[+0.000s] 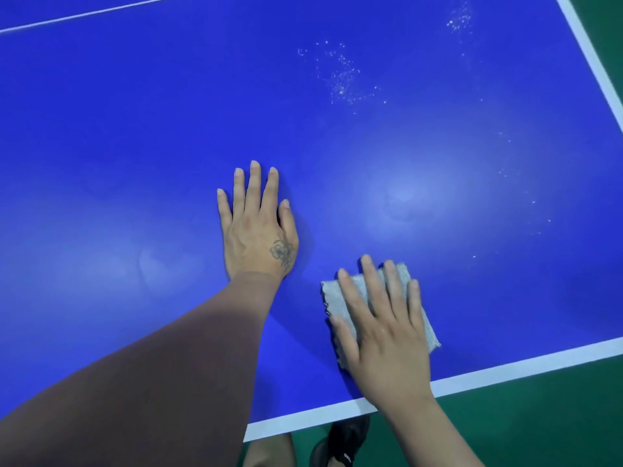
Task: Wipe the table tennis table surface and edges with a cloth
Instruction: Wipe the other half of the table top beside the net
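My left hand lies palm down on the blue bench, fingers straight and slightly spread, thumb alongside, grasping nothing; a flower tattoo marks its back near the wrist. The left forearm, in a brown sleeve, reaches in from the lower left at a slant across the near edge. My right hand lies flat on a folded grey cloth, fingers extended and spread, pressing it against the surface rather than gripping it. The cloth sits just inside the white border line at the near edge, to the right of the left hand and apart from it; its frayed left side and far corners show past my fingers. The right forearm is bare and enters from the lower right. White specks are scattered on the surface well beyond the cloth, with more toward the right border. Below the near edge, over green floor, a black shoe shows.
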A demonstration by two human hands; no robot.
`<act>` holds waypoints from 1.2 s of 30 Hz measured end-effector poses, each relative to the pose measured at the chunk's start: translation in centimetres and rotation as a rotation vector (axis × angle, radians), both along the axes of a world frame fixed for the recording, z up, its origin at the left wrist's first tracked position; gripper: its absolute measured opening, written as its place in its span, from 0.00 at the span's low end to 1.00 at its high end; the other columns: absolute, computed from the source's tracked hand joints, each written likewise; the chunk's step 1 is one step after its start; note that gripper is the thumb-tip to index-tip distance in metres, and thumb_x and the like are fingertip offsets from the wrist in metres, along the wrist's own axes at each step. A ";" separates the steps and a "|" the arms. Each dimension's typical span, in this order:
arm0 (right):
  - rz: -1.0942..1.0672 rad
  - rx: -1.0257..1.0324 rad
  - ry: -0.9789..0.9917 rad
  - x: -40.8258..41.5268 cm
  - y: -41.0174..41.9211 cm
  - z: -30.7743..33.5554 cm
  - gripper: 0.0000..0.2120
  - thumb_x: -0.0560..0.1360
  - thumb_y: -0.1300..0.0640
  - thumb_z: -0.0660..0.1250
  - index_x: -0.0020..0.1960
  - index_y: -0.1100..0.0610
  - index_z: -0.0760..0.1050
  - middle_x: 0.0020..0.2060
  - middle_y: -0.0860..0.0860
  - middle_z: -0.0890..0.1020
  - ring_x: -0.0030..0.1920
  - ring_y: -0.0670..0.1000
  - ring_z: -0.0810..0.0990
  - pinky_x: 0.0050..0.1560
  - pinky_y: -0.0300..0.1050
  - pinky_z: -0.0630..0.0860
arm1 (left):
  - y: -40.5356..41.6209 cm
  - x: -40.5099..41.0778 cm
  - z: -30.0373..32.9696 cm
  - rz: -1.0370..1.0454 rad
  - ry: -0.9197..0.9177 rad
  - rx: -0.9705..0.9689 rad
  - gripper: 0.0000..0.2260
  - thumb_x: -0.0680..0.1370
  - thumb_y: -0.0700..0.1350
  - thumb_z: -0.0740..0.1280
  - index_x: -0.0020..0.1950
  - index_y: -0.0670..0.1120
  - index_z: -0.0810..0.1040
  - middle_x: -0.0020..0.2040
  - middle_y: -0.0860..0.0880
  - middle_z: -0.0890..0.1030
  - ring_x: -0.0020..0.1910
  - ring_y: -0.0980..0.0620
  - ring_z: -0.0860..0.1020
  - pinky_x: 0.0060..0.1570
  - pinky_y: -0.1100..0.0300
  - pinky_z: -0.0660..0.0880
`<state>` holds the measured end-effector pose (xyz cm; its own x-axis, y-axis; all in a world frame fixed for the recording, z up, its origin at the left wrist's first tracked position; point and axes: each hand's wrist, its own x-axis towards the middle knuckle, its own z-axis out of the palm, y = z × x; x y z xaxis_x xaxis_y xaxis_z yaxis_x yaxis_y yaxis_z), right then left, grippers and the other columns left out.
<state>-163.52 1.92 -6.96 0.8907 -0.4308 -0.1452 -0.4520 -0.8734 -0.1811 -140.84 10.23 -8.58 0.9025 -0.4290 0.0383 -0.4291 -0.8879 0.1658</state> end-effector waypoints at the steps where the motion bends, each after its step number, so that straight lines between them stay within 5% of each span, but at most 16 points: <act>1: -0.014 -0.001 -0.004 -0.4 -0.8 0.0 0.29 0.86 0.40 0.54 0.85 0.46 0.60 0.86 0.52 0.56 0.85 0.59 0.52 0.82 0.67 0.52 | 0.0 0.0 0.0 0.002 -0.001 -0.001 0.26 0.88 0.54 0.49 0.87 0.51 0.60 0.88 0.49 0.56 0.87 0.47 0.49 0.84 0.39 0.48; 10: -0.308 -0.095 -0.014 6.7 -9.1 -0.9 0.30 0.87 0.39 0.46 0.86 0.48 0.53 0.86 0.54 0.49 0.86 0.60 0.47 0.83 0.66 0.47 | -0.1 0.1 -0.1 -0.002 -0.014 -0.023 0.27 0.87 0.55 0.48 0.86 0.50 0.61 0.88 0.49 0.57 0.87 0.46 0.51 0.84 0.38 0.50; 18: -0.167 -0.055 -0.071 14.9 -6.1 -1.1 0.31 0.86 0.38 0.43 0.87 0.48 0.51 0.86 0.53 0.49 0.86 0.61 0.46 0.82 0.68 0.46 | 0.0 0.0 -0.1 -0.001 -0.030 -0.027 0.26 0.88 0.54 0.51 0.86 0.50 0.62 0.87 0.48 0.58 0.87 0.45 0.52 0.84 0.38 0.50; 27: 0.131 -0.027 -0.013 4.5 -4.6 -0.1 0.29 0.87 0.39 0.52 0.85 0.47 0.58 0.86 0.50 0.54 0.86 0.59 0.50 0.82 0.66 0.51 | -0.1 -0.1 0.2 0.000 -0.023 -0.042 0.26 0.88 0.54 0.51 0.86 0.49 0.63 0.87 0.47 0.59 0.87 0.45 0.53 0.84 0.38 0.50; 36: -0.126 -0.105 0.021 4.4 -12.9 -0.2 0.30 0.87 0.41 0.48 0.86 0.48 0.55 0.86 0.52 0.54 0.85 0.60 0.49 0.83 0.67 0.49 | -0.2 -0.1 0.5 -0.002 -0.016 -0.060 0.26 0.88 0.53 0.51 0.86 0.48 0.63 0.87 0.47 0.60 0.87 0.44 0.53 0.84 0.39 0.49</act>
